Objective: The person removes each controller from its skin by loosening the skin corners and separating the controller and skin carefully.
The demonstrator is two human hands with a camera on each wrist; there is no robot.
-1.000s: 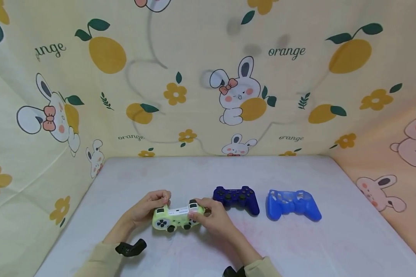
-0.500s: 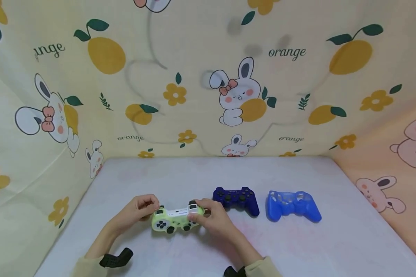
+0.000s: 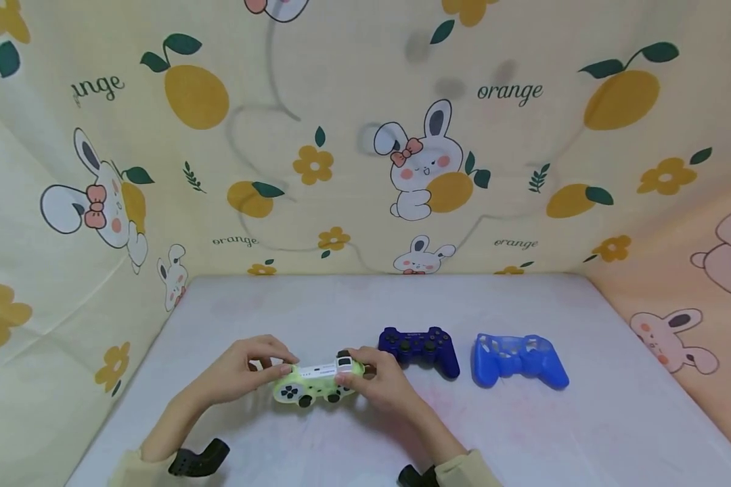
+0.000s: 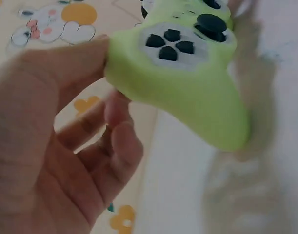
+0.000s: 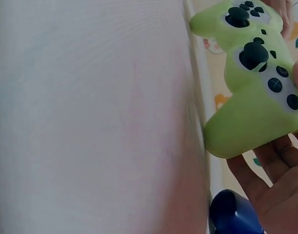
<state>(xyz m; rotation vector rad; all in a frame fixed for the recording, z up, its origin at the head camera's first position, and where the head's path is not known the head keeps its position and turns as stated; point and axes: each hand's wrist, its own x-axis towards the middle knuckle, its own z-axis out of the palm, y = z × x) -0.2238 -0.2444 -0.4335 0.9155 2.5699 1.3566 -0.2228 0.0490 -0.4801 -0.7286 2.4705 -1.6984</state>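
A white game controller (image 3: 319,372) wears a light green silicone cover (image 4: 197,97) and is held up between both hands, its sticks facing the person. My left hand (image 3: 244,372) pinches the cover's upper left corner between thumb and index finger; the other fingers curl below it in the left wrist view. The left shoulder buttons are hidden at those fingertips. At the opposite end, my right hand (image 3: 386,385) grips the controller, thumb near the face buttons and fingers behind. Bare right shoulder buttons (image 3: 344,363) stick out of the cover, and the white top edge shows between the hands.
Just beyond the right hand, a dark blue game controller (image 3: 420,345) lies on the white table (image 3: 493,433). To its right is a bright blue silicone controller cover (image 3: 518,362), without a controller in it. A printed cloth (image 3: 341,88) stands behind and at both sides.
My left hand went back from the corner, then came in again over it, and the black left shoulder buttons dropped out of sight. The right hand keeps its grip.
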